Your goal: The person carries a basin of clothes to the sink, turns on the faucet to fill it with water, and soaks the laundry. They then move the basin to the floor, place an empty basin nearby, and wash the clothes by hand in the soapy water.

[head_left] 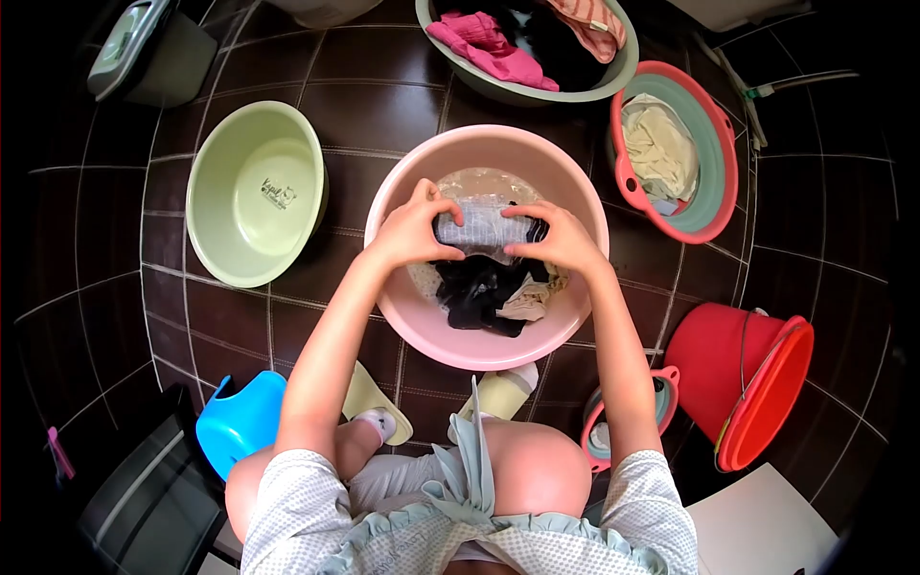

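Over the pink basin [407, 321], a light grey cloth [484, 222] with dark ends is held between both hands. My left hand [419, 228] curls around its left end, thumb and fingers bent inward. At the other end, my right hand [558, 240] grips with thumb and fingers in the same way. Below the cloth, black fabric [481, 287] and a beige garment [525, 299] lie wet in the basin. Soapy water [479, 180] shows along the far side. Parts of the cloth are hidden by my fingers.
A pale green tub [254, 158] stands left. Beyond the basin is a grey-green tub [575, 94] of clothes, beside a red-rimmed collapsible basin [704, 225] holding cream cloth [659, 144]. A red bucket [714, 364] lies tilted right; a blue plastic piece [240, 422] is near my left knee.
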Available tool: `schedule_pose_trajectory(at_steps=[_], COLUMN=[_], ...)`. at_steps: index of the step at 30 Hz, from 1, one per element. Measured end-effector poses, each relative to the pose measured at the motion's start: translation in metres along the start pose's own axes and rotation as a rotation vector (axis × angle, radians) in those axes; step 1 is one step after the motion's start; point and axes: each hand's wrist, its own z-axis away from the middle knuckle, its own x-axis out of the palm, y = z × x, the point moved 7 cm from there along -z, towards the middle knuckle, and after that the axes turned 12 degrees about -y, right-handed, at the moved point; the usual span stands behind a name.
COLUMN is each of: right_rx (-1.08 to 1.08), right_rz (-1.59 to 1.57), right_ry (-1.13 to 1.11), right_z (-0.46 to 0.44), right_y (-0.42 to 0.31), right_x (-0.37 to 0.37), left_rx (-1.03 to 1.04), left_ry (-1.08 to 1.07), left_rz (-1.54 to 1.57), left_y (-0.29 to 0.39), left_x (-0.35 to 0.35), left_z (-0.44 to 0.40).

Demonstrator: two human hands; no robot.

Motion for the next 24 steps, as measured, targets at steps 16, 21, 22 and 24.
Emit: schedule_pose_trajectory(at_steps=[16,21,22,24], right_rx=[0.178,0.251,0.251,0.235], right_rz=[-0.725,-0.206,-0.014,0.157], right_ry=[0.229,0.247,0.332,0.439], right_z=[-0.035,-0.053,-0.056,-0.063], right_y=[0.050,0.060,0.058,0.059], right_x=[0.030,0.027,0.025,0.028], left_rx=[0.078,-0.197,-0.303,-0.386], left_ry=[0.293,0.321,0.352,0.414], left_rz=[0.860,0.305,0.118,-0.174], left_y=[-0.068,-0.072,-0.071,-0.070], left_x=[0.038,0.044,0.041,0.038], left_z=[-0.041,-0.046,-0.046,-0.049])
